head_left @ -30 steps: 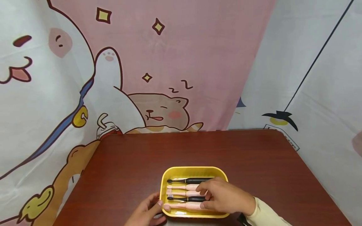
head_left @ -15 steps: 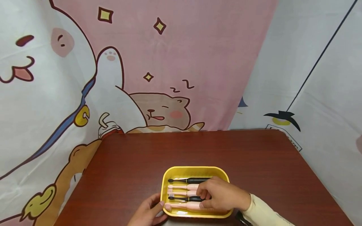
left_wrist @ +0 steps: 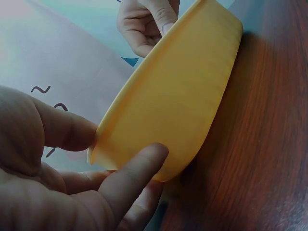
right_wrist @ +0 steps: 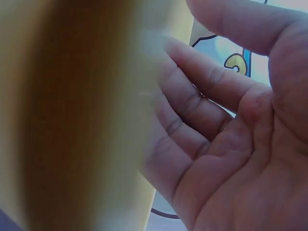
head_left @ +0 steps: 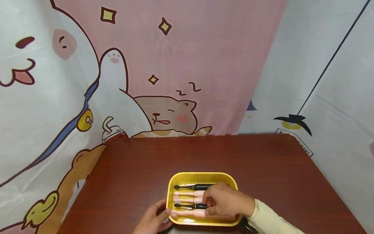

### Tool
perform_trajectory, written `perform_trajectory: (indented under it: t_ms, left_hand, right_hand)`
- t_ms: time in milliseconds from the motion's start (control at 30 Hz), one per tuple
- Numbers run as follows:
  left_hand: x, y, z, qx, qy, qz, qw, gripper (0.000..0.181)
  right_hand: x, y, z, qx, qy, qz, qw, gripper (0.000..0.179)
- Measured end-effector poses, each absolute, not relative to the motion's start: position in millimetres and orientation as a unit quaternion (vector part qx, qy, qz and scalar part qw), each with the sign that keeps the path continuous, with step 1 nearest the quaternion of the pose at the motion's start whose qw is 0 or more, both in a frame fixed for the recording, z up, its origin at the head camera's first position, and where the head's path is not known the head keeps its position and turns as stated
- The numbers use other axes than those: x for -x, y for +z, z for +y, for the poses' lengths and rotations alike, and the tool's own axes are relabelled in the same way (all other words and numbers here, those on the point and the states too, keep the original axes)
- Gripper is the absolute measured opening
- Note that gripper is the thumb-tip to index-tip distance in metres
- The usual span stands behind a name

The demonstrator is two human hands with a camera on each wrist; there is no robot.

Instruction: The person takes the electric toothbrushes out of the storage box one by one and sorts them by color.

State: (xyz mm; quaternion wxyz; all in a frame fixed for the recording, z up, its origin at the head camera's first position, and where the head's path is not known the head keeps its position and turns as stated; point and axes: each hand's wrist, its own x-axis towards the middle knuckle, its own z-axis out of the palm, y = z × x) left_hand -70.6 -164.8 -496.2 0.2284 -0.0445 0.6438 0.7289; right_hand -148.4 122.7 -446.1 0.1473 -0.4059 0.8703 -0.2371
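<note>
Yellow tray (head_left: 201, 177) on a reddish-brown surface (head_left: 140, 169), five pink and black toothbrushes (head_left: 197, 200) lying side by side inside. The left hand (head_left: 153, 217) grips the tray's left end; the right hand (head_left: 226, 201) bends over the toothbrushes, though whether it pinches one is hidden.

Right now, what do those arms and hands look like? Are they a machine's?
No, a person's. The left hand and right hand are bare, without gloves. A pale cream sleeve covers the right forearm, with faint dark markings. Something black shows below it, too unclear to name. No left sleeve is in view.
</note>
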Motion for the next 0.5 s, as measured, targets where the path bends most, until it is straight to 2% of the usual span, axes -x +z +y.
perform_trajectory:
  t_ms: [167, 300, 500]
  left_hand:
    - [71.2, -496.0, -163.6, 0.044, 0.728, 0.646, 0.226, 0.063]
    - [70.1, -496.7, -164.1, 0.032, 0.733, 0.640, 0.226, 0.061]
    - [69.3, -496.1, -164.4, 0.030, 0.734, 0.639, 0.226, 0.060]
  right_hand:
    - [148.5, -446.9, 120.5, 0.408, -0.227, 0.870, 0.160, 0.011]
    - [146.8, -447.3, 119.5, 0.407, -0.218, 0.870, 0.175, 0.014]
    - [147.0, -448.9, 118.1, 0.423, -0.202, 0.869, 0.159, 0.016]
